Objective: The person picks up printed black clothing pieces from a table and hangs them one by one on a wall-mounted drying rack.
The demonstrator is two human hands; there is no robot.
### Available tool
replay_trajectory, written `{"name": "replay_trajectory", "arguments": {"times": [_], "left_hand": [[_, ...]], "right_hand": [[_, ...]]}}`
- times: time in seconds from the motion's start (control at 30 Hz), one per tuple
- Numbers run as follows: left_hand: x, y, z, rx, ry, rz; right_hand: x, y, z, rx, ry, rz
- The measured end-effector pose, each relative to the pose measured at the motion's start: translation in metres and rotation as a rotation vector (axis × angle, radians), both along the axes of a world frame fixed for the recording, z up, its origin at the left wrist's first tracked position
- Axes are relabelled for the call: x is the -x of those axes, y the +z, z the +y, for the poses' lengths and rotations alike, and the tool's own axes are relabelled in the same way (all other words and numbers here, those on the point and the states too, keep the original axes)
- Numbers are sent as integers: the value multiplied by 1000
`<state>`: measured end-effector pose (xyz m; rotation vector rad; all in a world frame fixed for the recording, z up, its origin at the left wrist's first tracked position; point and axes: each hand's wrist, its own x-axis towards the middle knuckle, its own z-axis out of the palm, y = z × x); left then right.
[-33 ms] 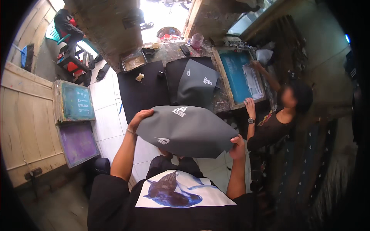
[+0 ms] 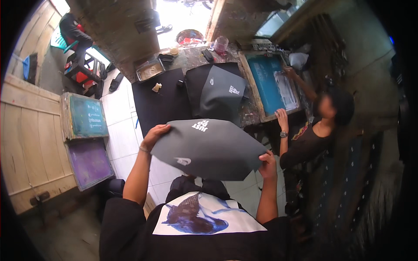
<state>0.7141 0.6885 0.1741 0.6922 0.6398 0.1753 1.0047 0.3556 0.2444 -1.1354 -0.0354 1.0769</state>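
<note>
A dark grey, flexible sheet (image 2: 217, 150) with white printed marks is stretched out in front of my body. At its left edge, my left hand (image 2: 156, 134) grips the far corner. My right hand (image 2: 267, 163) pinches the opposite edge, thumb on top. The sheet bows slightly between them and hides part of the floor and the bench's near edge. Just beyond it, a similar grey printed sheet (image 2: 222, 89) lies over a black panel (image 2: 191, 80) on the workbench. Another black panel (image 2: 150, 102) is to its left, bearing a small cream-coloured piece (image 2: 156, 88).
On the right, a co-worker (image 2: 320, 130) has both hands at a wood-framed blue printing screen (image 2: 261, 82). More screens, one teal (image 2: 85, 116) and one purple (image 2: 90, 160), stand at the left. A shallow tray (image 2: 149, 71) and a pink container (image 2: 221, 45) sit on the bench.
The held sheet has tilted a little, and the print at its far edge shows more fully. My hands keep their hold, with the left one shifted slightly to the left.
</note>
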Motion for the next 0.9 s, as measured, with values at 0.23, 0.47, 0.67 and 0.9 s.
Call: {"name": "replay_trajectory", "arguments": {"times": [0.23,0.47,0.67,0.9], "left_hand": [[17,93,-36,-971,-3,432],[-12,180,-64,-1620,23,829],[-2,212,-64,-1756,79,909],[31,197,-72,-1299,99,826]], "right_hand": [[-4,-186,0,189,348,225],[15,-298,130,65,-36,729],[0,-335,209,74,-588,1138],[-5,-274,190,94,-670,550]]}}
